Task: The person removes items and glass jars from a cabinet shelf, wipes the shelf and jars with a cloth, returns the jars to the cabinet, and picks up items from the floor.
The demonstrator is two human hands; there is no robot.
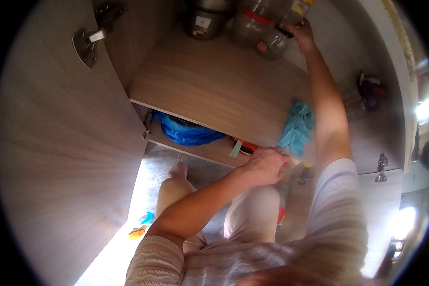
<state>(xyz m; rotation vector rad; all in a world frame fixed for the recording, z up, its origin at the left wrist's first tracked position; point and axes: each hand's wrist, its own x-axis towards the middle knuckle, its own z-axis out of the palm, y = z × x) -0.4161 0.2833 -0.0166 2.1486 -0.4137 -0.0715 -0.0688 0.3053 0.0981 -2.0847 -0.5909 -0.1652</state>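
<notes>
My right hand [302, 37] reaches deep onto the cupboard shelf [214, 81], its fingers curled at a glass jar [294, 13] with yellow on it. Just beside those fingers, a small glass jar [272, 45] with a dark lid lies tilted. Down at the shelf's front edge is my left hand [266, 167], closed, with its fingertips partly hidden; what it grips, if anything, cannot be made out. A light-blue cloth [298, 126] lies crumpled on the shelf right behind it.
A large jar with a red band [255, 19] and a dark pot [202, 24] stand at the back. Below, a blue plastic bag [188, 132] sits on the lower shelf. The open cupboard door [66, 157] is at left. A purple item [368, 93] is at right.
</notes>
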